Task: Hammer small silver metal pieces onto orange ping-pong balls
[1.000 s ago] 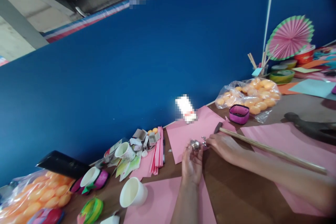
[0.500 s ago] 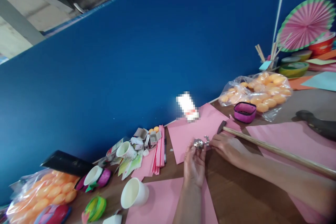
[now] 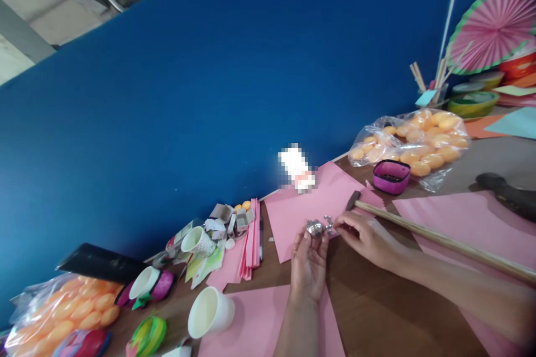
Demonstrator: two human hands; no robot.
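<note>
Cupped palm up, my left hand [image 3: 309, 265] holds a shiny silver metal ball [image 3: 315, 228] at its fingertips. Just right of the ball is a small silver chain-like piece [image 3: 329, 224]; whether it joins the ball cannot be made out. My right hand [image 3: 366, 237] has its thumb and forefinger pinched together beside this piece, its other fingers curled. What lies between those fingertips is too small to tell. Under the ball and the chain-like piece is a pink paper sheet [image 3: 288, 223]. A hammer with a wooden handle [image 3: 419, 230] lies beyond my right forearm.
A purple fabric box [image 3: 391, 177] and a bag of orange balls [image 3: 435, 142] stand at the back right. On the left are a white cup [image 3: 210, 312], folded pink strips [image 3: 251, 240], small boxes [image 3: 221, 213] and another bag of orange balls [image 3: 79, 304]. A blue wall [image 3: 201, 89] rises behind.
The view has shifted slightly. My right hand's fingertips have drawn a little away from the chain-like piece, and the hand is more arched. My left hand keeps hold of the metal ball.
</note>
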